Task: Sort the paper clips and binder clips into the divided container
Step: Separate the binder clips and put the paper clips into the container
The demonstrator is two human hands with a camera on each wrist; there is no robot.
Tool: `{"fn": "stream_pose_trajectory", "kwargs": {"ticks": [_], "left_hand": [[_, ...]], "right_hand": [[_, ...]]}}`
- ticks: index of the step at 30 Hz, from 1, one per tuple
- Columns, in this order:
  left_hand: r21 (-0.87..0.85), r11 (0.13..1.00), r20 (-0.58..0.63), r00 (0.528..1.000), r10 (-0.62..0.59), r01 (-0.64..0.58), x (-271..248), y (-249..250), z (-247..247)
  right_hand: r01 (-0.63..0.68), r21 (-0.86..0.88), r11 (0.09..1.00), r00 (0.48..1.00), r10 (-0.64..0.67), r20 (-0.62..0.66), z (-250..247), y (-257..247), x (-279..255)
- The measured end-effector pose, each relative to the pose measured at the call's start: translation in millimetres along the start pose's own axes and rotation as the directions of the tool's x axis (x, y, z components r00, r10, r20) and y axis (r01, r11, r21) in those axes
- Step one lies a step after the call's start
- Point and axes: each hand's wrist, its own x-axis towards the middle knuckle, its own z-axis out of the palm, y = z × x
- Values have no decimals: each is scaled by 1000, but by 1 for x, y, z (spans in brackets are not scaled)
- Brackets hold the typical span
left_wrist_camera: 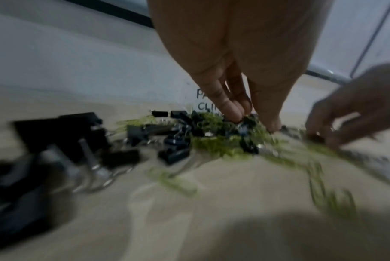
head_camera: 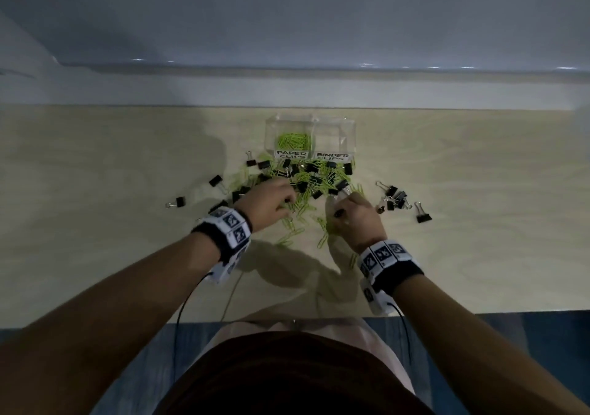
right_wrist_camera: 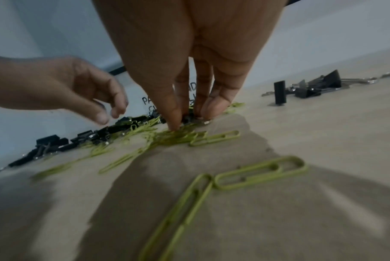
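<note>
Left hand (head_camera: 271,204): fingers curled down into the mixed pile (head_camera: 303,181), tips among green paper clips (right_wrist_camera: 259,170); whether anything is actually pinched cannot be told, the left wrist view being blurred. Right hand (head_camera: 357,220): fingertips (right_wrist_camera: 174,121) pressed down onto wire clips at the near side of the pile, thumb and fingers converging as if gathering; a completed grasp is not visible.

The pile lies mid-table, just in front of the divided container (head_camera: 309,133), which stands toward the far edge. Its compartment labelled PAPER CLIPS holds a heap of green clips; the one labelled BINDER CLIPS looks empty. A loose group of binder clips (head_camera: 396,199) sits off to the right, stragglers to the left.

Risk, as judged: paper clips are thin bent wire and interlock, so a lift may drag neighbours or a binder clip's wire handle into the wrong compartment. Flat clips on smooth wood-grain laminate table (head_camera: 95,207) resist pinching and may skid.

Binder clips: black folded-metal wedges, shiny wire loops. Container: clear, hard-walled, rectangular.
</note>
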Motion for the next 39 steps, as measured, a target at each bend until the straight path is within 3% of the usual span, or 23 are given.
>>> {"fn": "stream_pose_trajectory", "kwargs": {"ticks": [3, 6, 8, 10, 12, 15, 18, 20, 23, 27, 30, 34, 39], "left_hand": [[65, 997, 100, 994, 33, -40, -13, -12, 15], [100, 992, 86, 994, 64, -73, -14, -11, 18], [74, 993, 46, 995, 85, -88, -16, -9, 16], [11, 998, -44, 997, 59, -58, -21, -5, 10], [-84, 996, -185, 982, -47, 32, -30, -7, 0], [-192, 969, -397, 890, -225, 159, -51, -27, -16], [-109, 952, -464, 832, -303, 286, -72, -60, -19], [-3, 941, -454, 837, -304, 340, -75, -67, -16], [22, 971, -410, 887, -210, 240, -60, -43, -9], [13, 985, -228, 960, -165, 172, -24, -3, 11], [57, 974, -184, 962, -204, 217, -6, 6, 24], [107, 957, -187, 951, -248, 271, 1, 8, 28], [8, 973, -223, 949, -222, 230, -4, 4, 28]], "right_hand": [[-12, -22, 1000, 1000, 12, 7, 2, -1, 1], [-8, 75, 997, 1000, 10, -26, -1, -1, 0], [-58, 213, 975, 994, 76, -76, -7, -1, -1], [-120, 328, 937, 978, 168, -121, -17, 1, -2], [-158, 364, 918, 951, 241, -194, -30, 9, -1], [-194, 229, 954, 908, 263, -327, -48, 33, 3], [-270, 51, 962, 893, 270, -360, -54, 49, 6], [-279, -60, 958, 906, 242, -348, -52, 44, 8], [-175, -143, 974, 958, 135, -252, -41, 18, 14], [-95, -131, 987, 986, 75, -147, -18, -14, 27], [-139, -150, 979, 989, 131, -61, -7, -25, 35], [-179, -118, 977, 984, 174, -47, -1, -32, 37], [-250, -8, 968, 967, 249, -47, -7, -29, 35]]}}
